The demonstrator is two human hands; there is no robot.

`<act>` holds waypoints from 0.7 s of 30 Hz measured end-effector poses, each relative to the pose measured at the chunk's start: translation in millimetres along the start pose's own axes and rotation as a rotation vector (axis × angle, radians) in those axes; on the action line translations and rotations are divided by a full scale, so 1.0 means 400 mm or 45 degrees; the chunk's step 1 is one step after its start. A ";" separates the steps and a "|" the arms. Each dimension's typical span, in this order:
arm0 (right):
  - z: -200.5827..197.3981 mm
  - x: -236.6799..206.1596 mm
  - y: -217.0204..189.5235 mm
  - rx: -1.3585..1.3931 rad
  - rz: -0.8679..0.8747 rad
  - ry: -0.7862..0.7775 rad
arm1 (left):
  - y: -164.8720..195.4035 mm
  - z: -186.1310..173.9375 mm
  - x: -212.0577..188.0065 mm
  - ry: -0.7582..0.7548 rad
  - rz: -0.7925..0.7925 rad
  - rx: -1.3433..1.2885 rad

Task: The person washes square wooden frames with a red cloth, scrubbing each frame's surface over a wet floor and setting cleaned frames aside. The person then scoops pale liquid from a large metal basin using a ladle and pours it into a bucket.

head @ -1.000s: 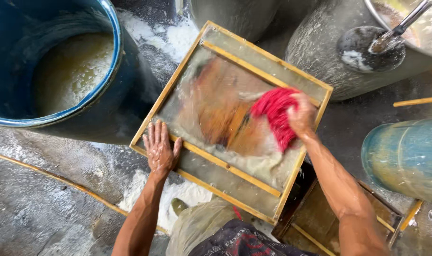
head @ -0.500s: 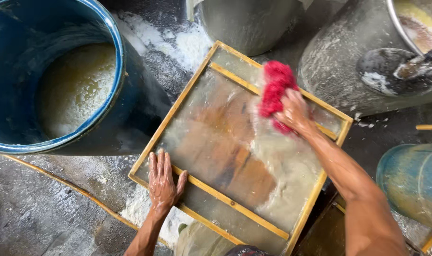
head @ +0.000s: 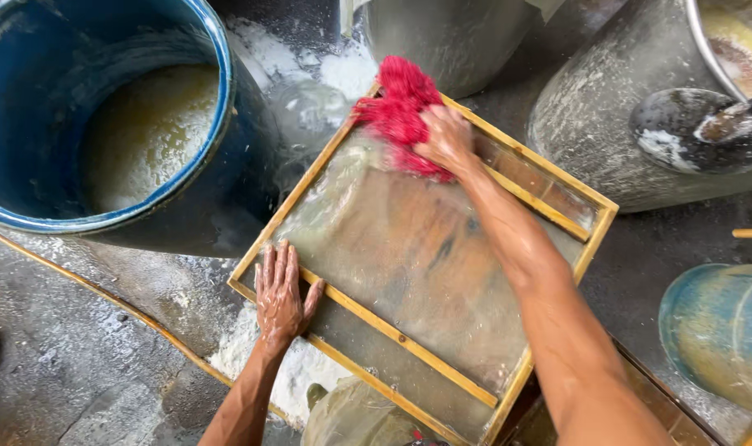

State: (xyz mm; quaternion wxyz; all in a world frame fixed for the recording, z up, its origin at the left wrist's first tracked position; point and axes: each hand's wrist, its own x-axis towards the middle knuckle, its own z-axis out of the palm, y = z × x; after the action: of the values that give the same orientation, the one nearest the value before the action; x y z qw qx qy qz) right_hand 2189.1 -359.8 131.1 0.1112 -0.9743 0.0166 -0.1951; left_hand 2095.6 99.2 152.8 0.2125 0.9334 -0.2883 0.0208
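Head view looks straight down on a wooden-framed screen (head: 409, 272) lying tilted in the middle of the scene, its long sides running from about seven o'clock up to one o'clock. Its frame is pale yellow wood with a cross slat near each short end, and the stretched sheet inside is wet, glossy and see-through, with brown and orange shapes showing under it.

My right hand (head: 447, 136) is at the screen's twelve o'clock corner, fingers closed over a bright red, shaggy cloth (head: 399, 111) and pressing it onto the wet sheet. The cloth is bunched and fringed, and part of it hangs over the frame's top corner.

My left hand (head: 280, 296) lies flat at the screen's eight o'clock edge, palm down, fingers spread slightly and pointing toward twelve, resting across the lower slat and the frame rail.

At ten o'clock stands a big blue barrel (head: 219, 124) holding cloudy yellowish liquid (head: 149, 132), its wall just beside the frame's left rail. White foam or powder (head: 297, 372) lies on the wet grey floor (head: 70, 363) near my left wrist and again at twelve o'clock. Two grey dusty drums stand at one and two o'clock, one (head: 607, 124) with a dark ladle (head: 690, 128) resting against it. A blue-green rounded container (head: 718, 334) sits at four o'clock.
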 end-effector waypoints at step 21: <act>0.000 -0.104 0.063 -0.136 0.128 0.019 | 0.007 -0.015 0.028 0.004 0.040 -0.054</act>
State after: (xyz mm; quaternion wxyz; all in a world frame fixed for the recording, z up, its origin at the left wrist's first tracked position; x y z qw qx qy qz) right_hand 2151.0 -381.3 109.8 0.0684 -0.9754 0.0765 -0.1952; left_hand 2103.9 93.7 161.2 0.2324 0.9240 -0.3030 0.0196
